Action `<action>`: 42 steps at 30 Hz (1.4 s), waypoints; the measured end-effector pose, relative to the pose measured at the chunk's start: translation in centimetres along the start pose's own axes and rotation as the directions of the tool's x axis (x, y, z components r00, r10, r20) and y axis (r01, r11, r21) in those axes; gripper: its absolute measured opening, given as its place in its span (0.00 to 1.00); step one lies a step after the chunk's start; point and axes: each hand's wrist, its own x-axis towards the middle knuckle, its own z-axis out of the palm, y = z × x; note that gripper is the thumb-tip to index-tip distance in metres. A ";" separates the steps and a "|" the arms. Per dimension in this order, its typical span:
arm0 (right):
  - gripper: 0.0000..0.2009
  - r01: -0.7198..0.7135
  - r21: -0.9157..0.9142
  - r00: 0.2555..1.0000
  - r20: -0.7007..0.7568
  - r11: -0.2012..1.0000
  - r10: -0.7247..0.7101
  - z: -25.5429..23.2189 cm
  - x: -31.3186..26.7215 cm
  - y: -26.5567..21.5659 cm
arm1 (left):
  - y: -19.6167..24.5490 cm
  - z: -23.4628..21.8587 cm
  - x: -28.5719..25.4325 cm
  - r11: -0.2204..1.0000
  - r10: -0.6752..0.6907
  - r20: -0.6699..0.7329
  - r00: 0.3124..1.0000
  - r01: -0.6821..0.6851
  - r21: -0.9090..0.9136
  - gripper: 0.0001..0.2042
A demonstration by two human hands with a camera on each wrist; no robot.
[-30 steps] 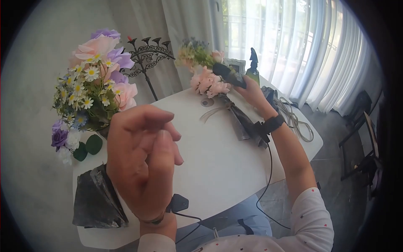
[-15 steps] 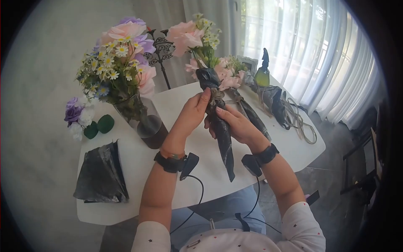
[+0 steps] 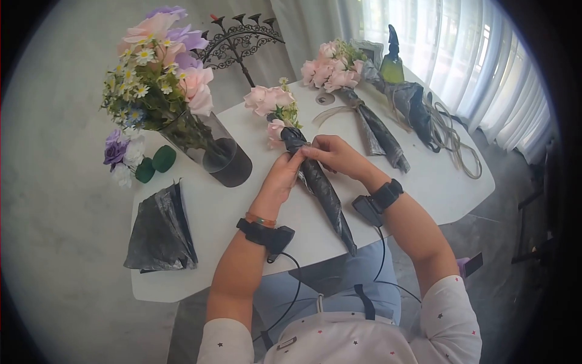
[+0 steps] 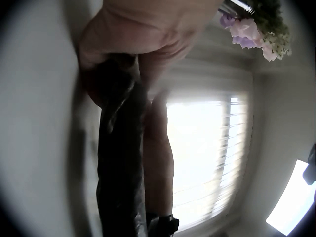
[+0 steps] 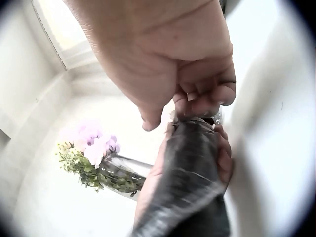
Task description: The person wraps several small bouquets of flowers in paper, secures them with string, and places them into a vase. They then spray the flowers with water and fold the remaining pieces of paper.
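A bouquet of pink roses (image 3: 267, 100) and small yellow-white blossoms slants over the near table, its stems rolled in a crinkled black wrapper (image 3: 329, 203). My left hand (image 3: 282, 179) grips the wrapper's neck from the left, its fingers passing behind. At that same neck my right hand (image 3: 342, 158) works with curled fingers, its fingertips meeting the left thumb. In the right wrist view the curled fingers (image 5: 200, 106) are at the top of the black roll (image 5: 190, 173); whatever fine piece they pinch is hidden.
Left stands a glass vase (image 3: 209, 148) of large flowers, with a purple and white flower cluster (image 3: 118, 151) beside it. Folded black sheets (image 3: 160, 230) lie near the left edge. Toward the right are a second wrapped bouquet (image 3: 379, 133), a green bottle (image 3: 393, 70) and coiled cord (image 3: 458, 142).
First the right hand held a bouquet out over the table while the left was raised. Both hands then met on it, a twine bow showing; now the bouquet is lower, fingers gathered at its neck.
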 end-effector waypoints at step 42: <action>0.04 -0.120 0.448 0.991 0.102 0.886 0.082 -1.3 -1.3 -1.8 | 0.5 1.1 -1.3 0.942 -0.001 0.159 0.987 0.054 -0.331 0.13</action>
